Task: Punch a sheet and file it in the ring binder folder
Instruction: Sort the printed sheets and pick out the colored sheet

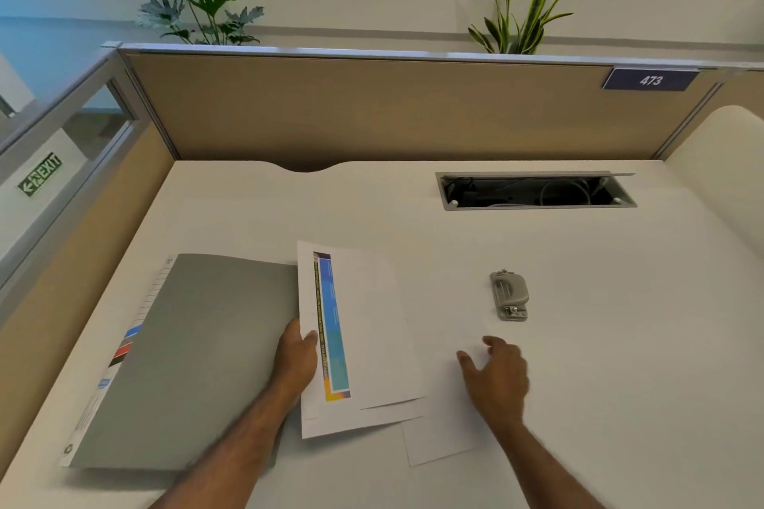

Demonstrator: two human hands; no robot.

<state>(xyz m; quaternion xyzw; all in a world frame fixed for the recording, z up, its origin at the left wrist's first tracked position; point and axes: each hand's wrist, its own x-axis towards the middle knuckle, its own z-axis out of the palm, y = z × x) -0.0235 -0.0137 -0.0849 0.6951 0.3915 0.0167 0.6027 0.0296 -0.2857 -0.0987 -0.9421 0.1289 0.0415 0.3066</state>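
Observation:
A grey ring binder folder (186,360) lies shut on the left of the white desk (578,343). Beside its right edge lies a small stack of white sheets (372,326); the top sheet has a blue and yellow printed strip along its left side. My left hand (295,355) pinches the left edge of that top sheet, thumb on top. Another plain white sheet (446,430) lies lower right of the stack. My right hand (496,376) hovers over it, fingers spread, holding nothing. A small grey metal hole punch (509,294) stands just beyond the right hand.
An open cable tray (537,191) is cut into the desk at the back right. Beige partition panels (372,112) wall in the desk at the back and left. Plants stand behind the partition.

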